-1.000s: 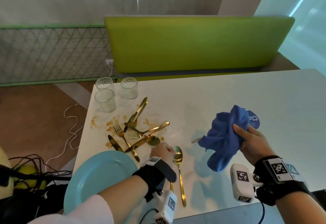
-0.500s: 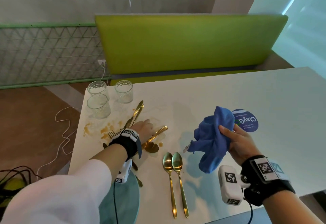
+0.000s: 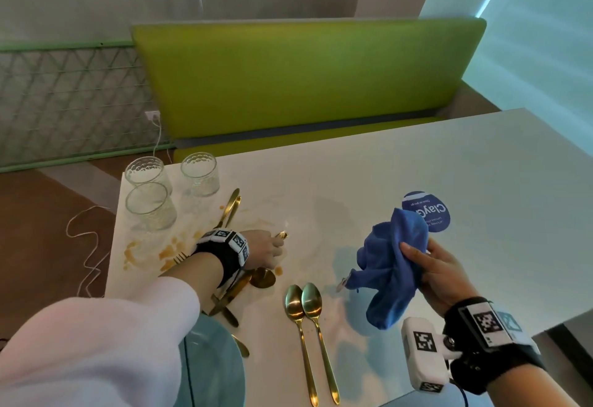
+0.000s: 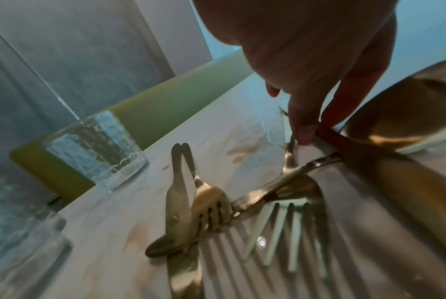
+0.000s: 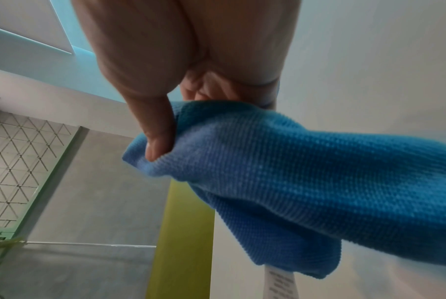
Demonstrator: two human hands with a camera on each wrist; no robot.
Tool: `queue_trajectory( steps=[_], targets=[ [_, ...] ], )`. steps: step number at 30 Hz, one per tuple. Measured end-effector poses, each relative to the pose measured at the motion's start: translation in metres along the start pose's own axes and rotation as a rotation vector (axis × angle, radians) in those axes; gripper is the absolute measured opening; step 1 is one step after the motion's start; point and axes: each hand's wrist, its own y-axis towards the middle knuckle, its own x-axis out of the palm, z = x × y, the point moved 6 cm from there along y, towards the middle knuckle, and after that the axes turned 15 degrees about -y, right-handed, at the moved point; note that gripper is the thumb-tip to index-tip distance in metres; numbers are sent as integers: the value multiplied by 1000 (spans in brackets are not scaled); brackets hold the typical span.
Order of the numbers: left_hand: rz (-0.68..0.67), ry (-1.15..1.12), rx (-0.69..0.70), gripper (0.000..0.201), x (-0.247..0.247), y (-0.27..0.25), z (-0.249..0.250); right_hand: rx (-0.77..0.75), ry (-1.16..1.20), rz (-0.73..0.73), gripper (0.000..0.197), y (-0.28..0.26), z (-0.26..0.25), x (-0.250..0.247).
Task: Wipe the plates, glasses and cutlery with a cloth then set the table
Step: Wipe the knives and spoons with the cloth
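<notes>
My left hand (image 3: 268,247) reaches into a pile of gold cutlery (image 3: 231,291) on the white table (image 3: 369,175). Its fingertips (image 4: 303,131) pinch a thin gold handle whose tip (image 3: 282,235) pokes out past them. I cannot tell which piece it belongs to. Forks (image 4: 288,202) and a knife (image 4: 178,202) lie crossed under the wrist, beside a spoon bowl (image 4: 408,121). My right hand (image 3: 430,268) holds a bunched blue cloth (image 3: 394,265) above the table, its thumb (image 5: 155,141) pressed into the cloth (image 5: 293,172). Two gold spoons (image 3: 303,304) lie side by side near the front edge.
Three ribbed glasses (image 3: 150,207) stand at the table's far left corner. Brown stains (image 3: 167,252) mark the top beside them. A teal plate (image 3: 218,361) sits at the front left under my arm. A blue round sticker (image 3: 431,214) lies beyond the cloth. A green bench (image 3: 305,79) faces me.
My left hand left the two spoons at the front, moved back into the cutlery pile and now pinches a handle. The right hand has kept the cloth nearly still.
</notes>
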Motion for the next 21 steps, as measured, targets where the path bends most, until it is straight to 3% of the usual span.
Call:
queue_trajectory(
  steps=[7,9,11,13,16,19,21],
  targets=[
    [-66,29,58,22,0,-7,-6,-2,21,33,96,-4,4,-6],
    [-37,17,49,19,-6,-13,-7,6,27,36,86,-5,5,-6],
    [45,-25,64,14,-18,-25,-7,22,47,36,59,-8,5,-4],
    [287,-56,79,5,-35,-38,-10,26,59,25,43,-10,4,1],
    [600,-474,-187,6,-51,-65,-33,49,66,12,24,-12,2,11],
    [908,-1170,-608,9,-46,-100,-41,75,95,11,32,-11,-5,24],
    [1130,-1602,-706,11,-41,-114,-26,69,129,-28,39,-11,-15,43]
  ],
)
